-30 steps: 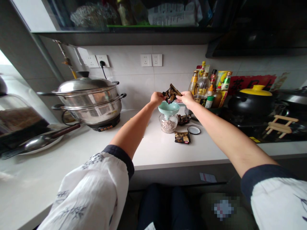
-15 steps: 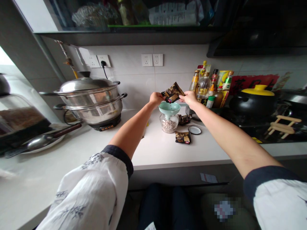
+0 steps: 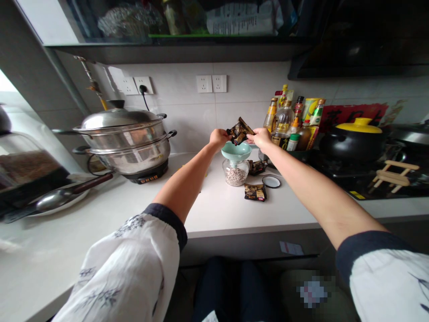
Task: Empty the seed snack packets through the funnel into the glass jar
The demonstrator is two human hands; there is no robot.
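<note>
Between my hands a small black-and-gold snack packet point(image 3: 240, 132) is held tilted and crumpled. My left hand point(image 3: 219, 137) is closed on its left edge, and my right hand point(image 3: 261, 138) pinches its right side. Just below the packet, a mint-green funnel point(image 3: 236, 152) sits in the mouth of a clear jar point(image 3: 235, 174), which is partly filled with small pale-brown pieces. A second packet point(image 3: 255, 192) lies flat in front of the jar, to its right. Behind it are more dark packets point(image 3: 257, 167), beside a round lid point(image 3: 271, 181).
A steel steamer pot point(image 3: 125, 138) stands on an electric base at left, near a ladle point(image 3: 56, 199) on a plate. Sauce bottles point(image 3: 284, 118) crowd the back right. Beyond them are a black pot point(image 3: 353, 141) with a yellow lid and a tiny wooden chair point(image 3: 392, 175) by the stove.
The packet has gone from fairly flat to folded and crumpled, tilting further over the funnel. My right hand has shifted slightly left. Both hands keep their hold.
</note>
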